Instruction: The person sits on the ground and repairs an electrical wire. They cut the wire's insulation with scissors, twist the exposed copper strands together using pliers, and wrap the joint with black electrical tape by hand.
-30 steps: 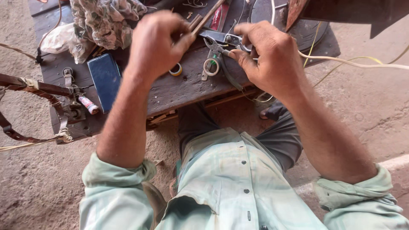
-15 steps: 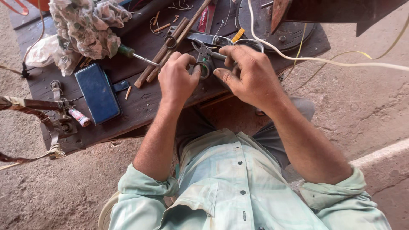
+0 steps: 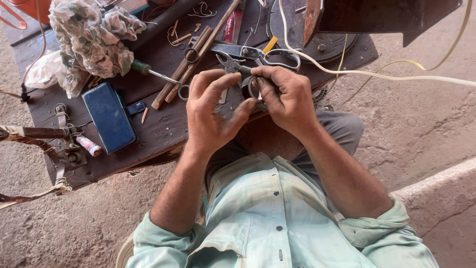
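Right hand (image 3: 285, 97) pinches a small metal ring (image 3: 253, 89) between thumb and fingers, apparently to steady it for close work. Left hand (image 3: 213, 111) is half-curled, fingertips touching the ring's near side, thumb bracing beneath. Just beyond the grip lie scissors (image 3: 263, 53); left of it, wooden sticks (image 3: 186, 67) and a phone (image 3: 109, 116).

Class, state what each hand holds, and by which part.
The right hand pinches a small metal ring by its rim; the left hand steadies it with its thumb.
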